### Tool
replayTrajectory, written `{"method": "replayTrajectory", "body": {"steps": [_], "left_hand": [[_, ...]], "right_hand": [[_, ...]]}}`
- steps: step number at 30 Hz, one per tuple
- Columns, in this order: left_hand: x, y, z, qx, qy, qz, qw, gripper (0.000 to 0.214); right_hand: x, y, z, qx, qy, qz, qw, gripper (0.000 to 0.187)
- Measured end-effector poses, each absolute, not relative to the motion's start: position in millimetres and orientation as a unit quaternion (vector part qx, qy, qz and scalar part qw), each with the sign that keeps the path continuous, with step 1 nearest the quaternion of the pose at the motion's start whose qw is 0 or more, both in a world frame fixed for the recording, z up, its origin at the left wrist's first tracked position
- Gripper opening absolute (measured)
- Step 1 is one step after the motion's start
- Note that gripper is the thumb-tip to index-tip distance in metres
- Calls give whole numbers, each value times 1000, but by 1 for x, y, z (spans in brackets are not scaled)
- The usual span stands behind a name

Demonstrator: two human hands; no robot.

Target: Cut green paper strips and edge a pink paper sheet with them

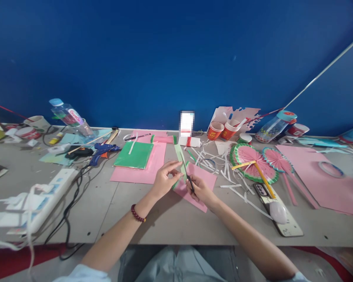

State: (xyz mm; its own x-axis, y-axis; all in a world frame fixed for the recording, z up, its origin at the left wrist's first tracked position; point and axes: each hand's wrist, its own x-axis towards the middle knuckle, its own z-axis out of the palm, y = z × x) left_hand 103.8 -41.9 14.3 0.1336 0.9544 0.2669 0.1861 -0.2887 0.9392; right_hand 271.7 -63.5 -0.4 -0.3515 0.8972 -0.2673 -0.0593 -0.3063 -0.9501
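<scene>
My left hand (164, 180) pinches a light green paper strip (180, 154) that stands up from the table, over a pink sheet (202, 178). Close beside it, my right hand (200, 190) is closed around small dark scissors (188, 177) whose blades meet the strip. A bead bracelet (137, 214) sits on my left wrist.
A green sheet (134, 155) lies on pink paper (147, 172) to the left. Watermelon paper fans (248, 161), white paper scraps (232, 184) and a phone (278, 215) lie right. A glue gun (101, 152), power strip (51, 192) and cables (73, 199) lie left. Paper cups (223, 130) and a bottle (69, 115) stand at the back.
</scene>
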Motion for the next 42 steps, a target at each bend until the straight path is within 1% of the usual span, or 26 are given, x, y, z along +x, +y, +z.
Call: {"method": "replayTrajectory", "body": {"steps": [8, 16, 29, 42], "left_hand": [[105, -42, 18, 647, 450, 484, 379, 36], [108, -45, 18, 675, 418, 486, 365, 35], [107, -46, 17, 676, 420, 482, 368, 35], [109, -46, 18, 683, 410, 475, 375, 34]], "right_hand": [[270, -64, 6, -463, -460, 671, 351, 45], [272, -64, 10, -456, -452, 679, 356, 43], [271, -65, 14, -468, -457, 667, 357, 44], [272, -65, 14, -480, -447, 664, 359, 50]]}}
